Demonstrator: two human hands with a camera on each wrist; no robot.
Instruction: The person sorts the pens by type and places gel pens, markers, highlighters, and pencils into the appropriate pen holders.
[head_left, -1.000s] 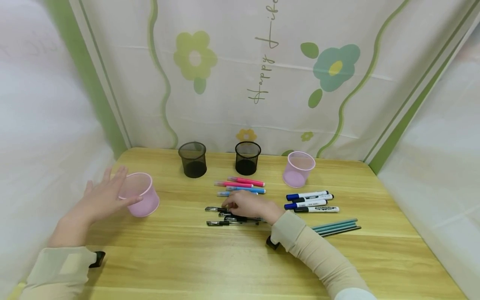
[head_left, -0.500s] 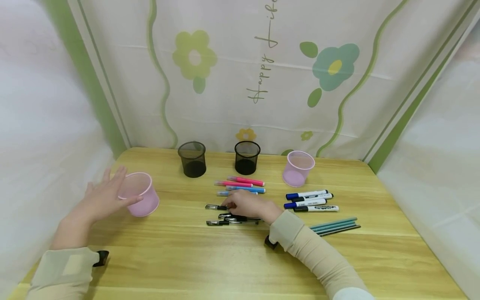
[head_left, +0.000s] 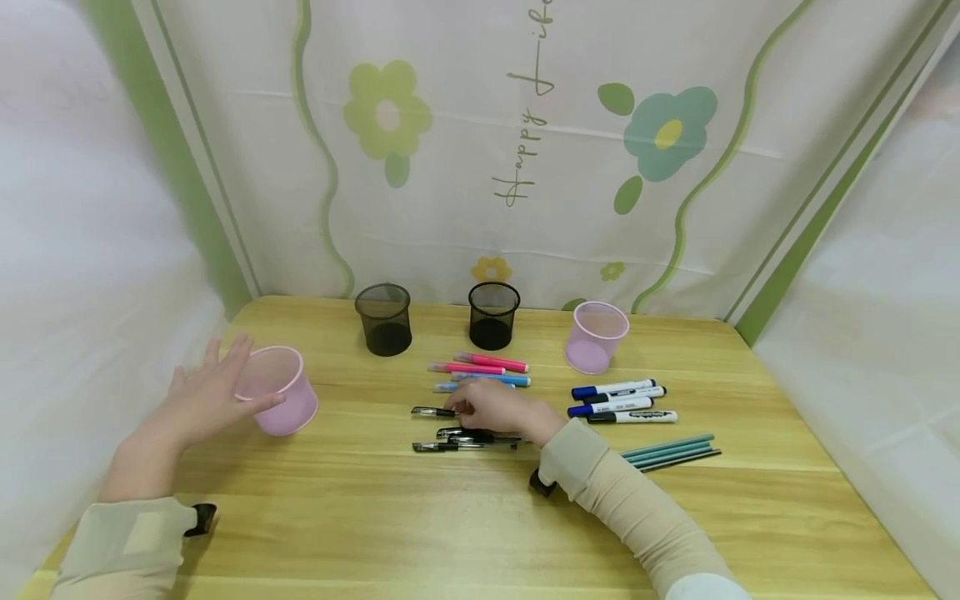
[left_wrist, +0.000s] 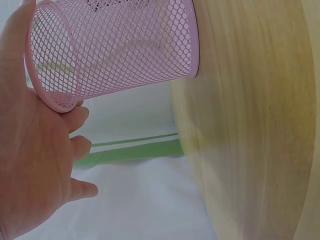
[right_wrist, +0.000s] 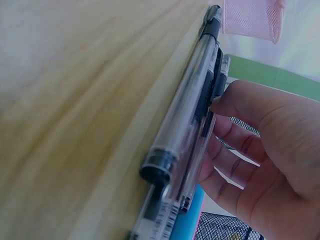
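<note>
Your left hand (head_left: pixel 198 404) rests at the rim of the left pink cup (head_left: pixel 297 407), its grip loose, fingers spread. Your right hand's (head_left: pixel 498 408) grip is drawn in, pinching a black pen (head_left: pixel 429 412) above the other pens (head_left: pixel 438 447) on the surface (head_left: pixel 375 517). Farther back stand the left black cup (head_left: pixel 388 333), right black cup (head_left: pixel 491 331) and right pink cup (head_left: pixel 592 357), their bottoms visible inside.

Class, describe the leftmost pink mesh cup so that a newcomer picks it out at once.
In the head view, start from the wide, yellowish wood-grain table. Go to its left side, where a round pink mesh cup stands. It is the leftmost cup, and nearer the camera than the two round black mesh cups and the other pink mesh cup.
</note>
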